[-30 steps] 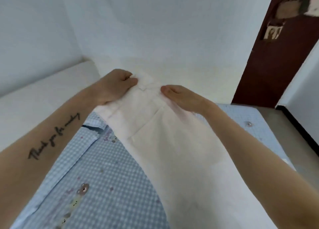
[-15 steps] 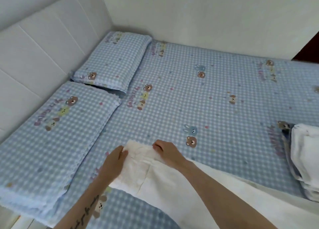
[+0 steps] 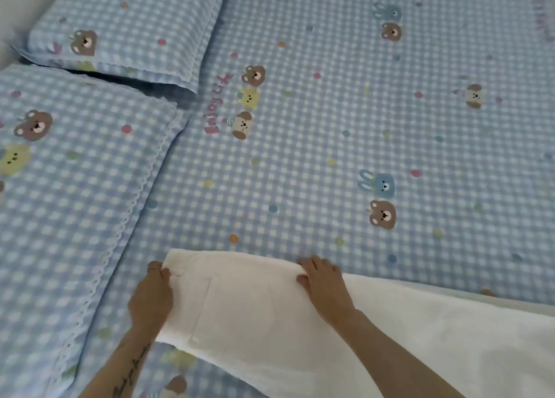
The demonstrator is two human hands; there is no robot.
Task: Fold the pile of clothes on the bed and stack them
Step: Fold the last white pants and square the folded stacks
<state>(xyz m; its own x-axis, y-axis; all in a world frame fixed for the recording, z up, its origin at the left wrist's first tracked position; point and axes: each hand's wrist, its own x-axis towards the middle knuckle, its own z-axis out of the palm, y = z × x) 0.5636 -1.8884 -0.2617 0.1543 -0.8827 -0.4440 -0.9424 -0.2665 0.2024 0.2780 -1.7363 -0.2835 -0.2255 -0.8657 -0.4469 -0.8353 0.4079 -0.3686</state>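
**One head-worn view, tipped steeply down over the bed**

A single wide-angle camera looks from the person's head, forward and down onto the bed [image 3: 345, 121], close above it. Both forearms enter from the bottom edge. Taking the white garment [image 3: 255, 307] as landmark: it fills the lower right, two pillows [image 3: 75, 172] lie up and left of it, and checked sheet stretches beyond it.

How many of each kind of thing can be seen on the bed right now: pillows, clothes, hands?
Checked pillows: 2
White garment: 1
Hands gripping its top edge: 2, left hand, right hand
Total: 5, all on the checked bedsheet
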